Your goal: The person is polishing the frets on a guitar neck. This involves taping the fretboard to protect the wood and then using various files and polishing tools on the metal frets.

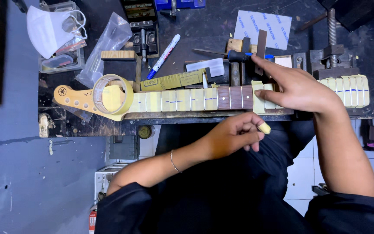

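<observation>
A guitar neck [235, 98] lies across the dark workbench, its yellow headstock [68, 97] to the left. Most of its fretboard is covered in yellowish masking tape strips; a short dark wooden stretch is bare. A roll of masking tape [128, 96] rests on the neck near the headstock. My right hand [297, 89] lies on the neck with fingers spread, its fingertips pressing a tape strip [258, 99] beside the bare stretch. My left hand [234, 135] hovers just in front of the bench edge with fingers curled, a small yellowish bit of tape [264, 128] at its fingertip.
Behind the neck lie a white and blue marker [164, 55], a black-handled tool [239, 55], a white sheet [262, 27], a clear plastic bag [104, 43] and a white face mask [48, 28]. A metal clamp [332, 47] stands at the back right. My dark-clothed lap is below the bench.
</observation>
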